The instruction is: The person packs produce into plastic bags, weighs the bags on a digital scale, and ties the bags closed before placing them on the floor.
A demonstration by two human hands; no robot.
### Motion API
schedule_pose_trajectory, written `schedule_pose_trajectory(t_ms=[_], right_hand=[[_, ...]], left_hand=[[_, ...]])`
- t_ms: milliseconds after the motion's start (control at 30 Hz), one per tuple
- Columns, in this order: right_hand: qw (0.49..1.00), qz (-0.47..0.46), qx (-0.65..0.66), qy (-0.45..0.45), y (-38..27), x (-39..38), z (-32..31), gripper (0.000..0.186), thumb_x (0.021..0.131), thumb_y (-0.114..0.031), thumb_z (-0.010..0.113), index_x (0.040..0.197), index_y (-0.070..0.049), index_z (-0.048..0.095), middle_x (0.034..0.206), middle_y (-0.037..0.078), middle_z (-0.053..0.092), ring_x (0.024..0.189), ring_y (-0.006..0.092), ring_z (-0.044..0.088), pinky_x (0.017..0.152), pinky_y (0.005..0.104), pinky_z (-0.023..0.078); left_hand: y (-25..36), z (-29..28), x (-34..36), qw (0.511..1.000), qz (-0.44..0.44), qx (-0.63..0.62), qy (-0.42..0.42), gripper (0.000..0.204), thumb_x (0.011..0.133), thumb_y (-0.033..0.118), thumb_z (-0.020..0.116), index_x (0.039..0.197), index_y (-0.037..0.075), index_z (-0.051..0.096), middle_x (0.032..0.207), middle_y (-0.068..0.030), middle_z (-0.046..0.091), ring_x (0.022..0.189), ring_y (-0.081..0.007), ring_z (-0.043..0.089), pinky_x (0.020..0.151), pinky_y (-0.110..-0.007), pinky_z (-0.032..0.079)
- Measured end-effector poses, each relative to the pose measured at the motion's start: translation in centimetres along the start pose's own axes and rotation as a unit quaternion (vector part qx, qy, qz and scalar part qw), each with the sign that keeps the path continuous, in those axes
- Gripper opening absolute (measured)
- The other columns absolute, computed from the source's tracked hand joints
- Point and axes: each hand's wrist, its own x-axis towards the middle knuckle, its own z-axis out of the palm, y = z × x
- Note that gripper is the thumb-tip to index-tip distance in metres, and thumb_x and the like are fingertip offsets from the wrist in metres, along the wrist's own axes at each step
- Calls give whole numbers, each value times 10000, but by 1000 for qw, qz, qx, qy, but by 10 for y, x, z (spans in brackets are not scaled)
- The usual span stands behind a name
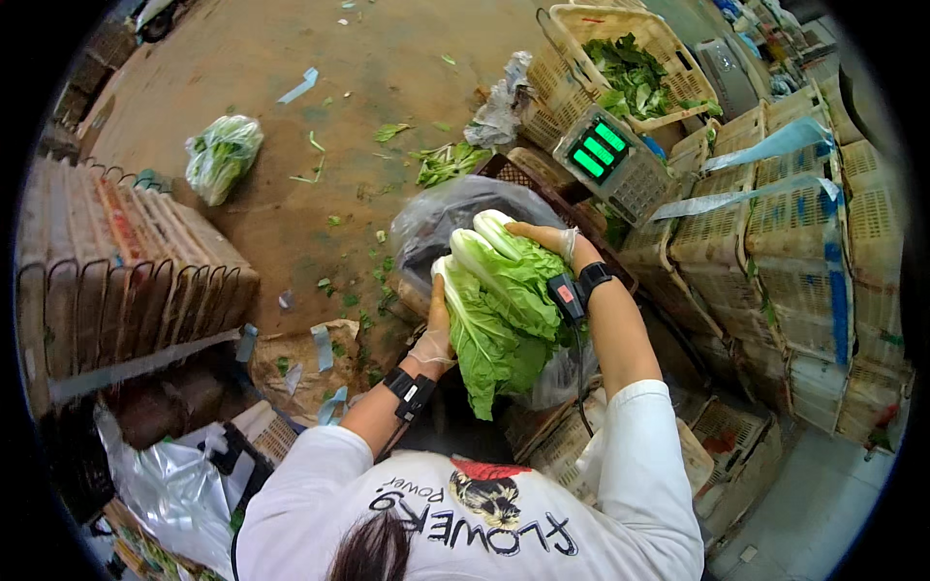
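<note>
Several heads of leafy green cabbage (pixel 504 300), with white stems and loose pale leaves, are bunched together in front of my chest. My left hand (pixel 436 329) presses on their left side, and my right hand (pixel 544 236) wraps round the stem ends at the upper right. Both hands are closed on the bunch; the leaves hide some fingers. The stems point away from me and the leaves hang toward me. Just beyond and beneath the bunch is a clear plastic bag (pixel 412 218), its mouth spread beside a dark crate (pixel 513 172).
A scale display (pixel 603 150) glows green at the right, near a yellow crate (pixel 572 82) of greens. Stacked crates (pixel 785 252) line the right side, others (pixel 126 261) the left. A bagged cabbage (pixel 223 158) and leaf scraps (pixel 450 163) lie on the floor.
</note>
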Motion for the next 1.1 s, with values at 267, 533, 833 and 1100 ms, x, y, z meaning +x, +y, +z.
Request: schedule_pose_trajectory(t_ms=[267, 533, 833, 1100], right_hand=[[857, -174, -456, 166, 22, 149, -72, 847, 674, -458, 680, 1339, -89, 306, 1366, 145, 319, 1237, 270, 333, 1006, 321, 272], [726, -246, -490, 414, 52, 102, -41, 752, 694, -485, 641, 1274, -72, 400, 1344, 170, 329, 1232, 320, 322, 1013, 410, 257], [830, -63, -289, 472, 199, 52, 36, 479, 705, -220, 596, 1131, -27, 493, 1160, 190, 459, 1103, 318, 418, 940, 453, 325], [811, -151, 418, 380, 275, -66, -75, 825, 768, -514, 552, 1363, -73, 188, 1392, 195, 207, 1251, 352, 265, 933, 472, 341]], left_hand=[[33, -95, 105, 835, -68, 308, 450, 630, 883, 417, 446, 1317, 0, 259, 1272, -132, 407, 1161, -229, 399, 951, -389, 327], [60, -77, 74, 471, 126, 791, 369, 790, 759, 258, 623, 1326, -69, 180, 1365, -236, 241, 1257, -322, 268, 1030, -367, 224], [20, -44, 144, -42, -8, 979, -198, 872, 672, 522, 636, 1358, 149, 249, 1433, -89, 152, 1318, -314, 116, 1051, -512, 100], [17, -56, 147, -48, -4, 965, -256, 744, 706, 487, 630, 1324, 216, 318, 1409, -91, 223, 1293, -351, 172, 1041, -528, 107]])
